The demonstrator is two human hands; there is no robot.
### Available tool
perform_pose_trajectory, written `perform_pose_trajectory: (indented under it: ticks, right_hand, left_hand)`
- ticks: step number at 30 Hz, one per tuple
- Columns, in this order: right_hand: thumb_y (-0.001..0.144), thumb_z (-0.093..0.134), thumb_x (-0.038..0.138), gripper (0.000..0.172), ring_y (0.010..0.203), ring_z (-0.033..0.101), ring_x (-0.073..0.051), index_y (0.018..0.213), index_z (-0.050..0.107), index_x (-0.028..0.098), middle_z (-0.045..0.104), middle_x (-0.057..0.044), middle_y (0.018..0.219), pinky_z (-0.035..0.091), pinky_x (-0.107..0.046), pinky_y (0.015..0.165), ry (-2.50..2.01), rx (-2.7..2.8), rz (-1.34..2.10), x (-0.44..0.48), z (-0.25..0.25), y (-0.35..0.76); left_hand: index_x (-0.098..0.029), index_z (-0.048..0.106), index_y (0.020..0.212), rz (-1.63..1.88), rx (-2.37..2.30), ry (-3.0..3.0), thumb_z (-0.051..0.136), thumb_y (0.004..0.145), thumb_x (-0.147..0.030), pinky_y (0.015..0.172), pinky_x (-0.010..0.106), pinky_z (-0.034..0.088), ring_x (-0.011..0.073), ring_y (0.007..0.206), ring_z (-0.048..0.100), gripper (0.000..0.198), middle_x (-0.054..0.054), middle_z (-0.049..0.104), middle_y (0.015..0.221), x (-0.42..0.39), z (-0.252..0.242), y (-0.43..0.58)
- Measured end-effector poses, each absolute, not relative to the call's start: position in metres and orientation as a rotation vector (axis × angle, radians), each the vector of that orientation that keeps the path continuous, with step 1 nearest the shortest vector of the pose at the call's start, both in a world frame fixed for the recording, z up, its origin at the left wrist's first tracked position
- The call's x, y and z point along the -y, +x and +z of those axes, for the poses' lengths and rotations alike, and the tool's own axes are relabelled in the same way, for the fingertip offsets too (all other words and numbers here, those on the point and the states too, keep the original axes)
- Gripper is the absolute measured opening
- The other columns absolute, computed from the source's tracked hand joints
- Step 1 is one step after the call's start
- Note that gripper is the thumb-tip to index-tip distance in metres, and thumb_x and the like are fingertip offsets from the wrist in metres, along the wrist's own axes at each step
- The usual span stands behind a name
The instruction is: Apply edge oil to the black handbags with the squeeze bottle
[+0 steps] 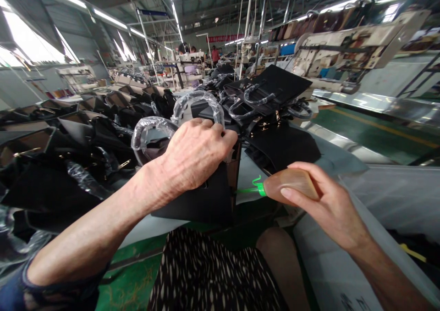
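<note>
My left hand (195,152) is closed over the top edge of a black handbag (206,196) that stands upright at the table's near edge. The bag's two handles (151,130) are wrapped in clear plastic and rise behind my fingers. My right hand (323,201) grips a small brownish squeeze bottle (292,185) with a green nozzle (259,188). The nozzle points left at the bag's right side edge, nearly touching it.
Several more black handbags (268,91) with plastic-wrapped handles are piled across the table behind and to the left (51,141). The pale table surface (378,196) extends to the right. A green floor (371,127) and shelving lie beyond. People stand far back.
</note>
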State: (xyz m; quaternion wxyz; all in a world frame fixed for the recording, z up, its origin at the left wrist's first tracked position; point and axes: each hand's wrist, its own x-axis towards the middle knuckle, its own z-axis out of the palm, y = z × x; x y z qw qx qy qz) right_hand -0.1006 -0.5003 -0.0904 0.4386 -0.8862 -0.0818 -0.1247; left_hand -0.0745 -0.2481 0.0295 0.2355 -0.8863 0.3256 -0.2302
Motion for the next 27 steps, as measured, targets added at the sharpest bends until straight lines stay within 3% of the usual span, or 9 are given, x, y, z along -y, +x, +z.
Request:
perform_pose_trajectory:
  ticks: [9,27]
  right_hand:
    - [0.076,0.065,0.05,0.042,0.085,0.062,-0.024,0.109,0.056,0.025,0.066,-0.002,0.097,0.05,-0.031,0.07,-2.152,0.148,-0.247,0.502,-0.092,-0.104]
    - [0.072,0.067,0.052,0.044,0.086,0.062,-0.026,0.106,0.059,0.025,0.066,-0.002,0.096,0.051,-0.033,0.069,-2.111,0.093,-0.22,0.505,-0.096,-0.108]
  left_hand:
    - [-0.014,0.059,0.086,-0.84,-0.839,-2.325,0.044,0.083,-0.008,0.055,0.032,0.038,0.0209,0.063,0.055,0.017,0.006,0.057,0.068,0.249,0.027,-0.105]
    - [-0.012,0.061,0.097,-0.873,-0.8,-2.223,0.042,0.083,-0.007,0.055,0.031,0.038,0.0184,0.061,0.052,0.025,0.006,0.056,0.068,0.25,0.028,-0.123]
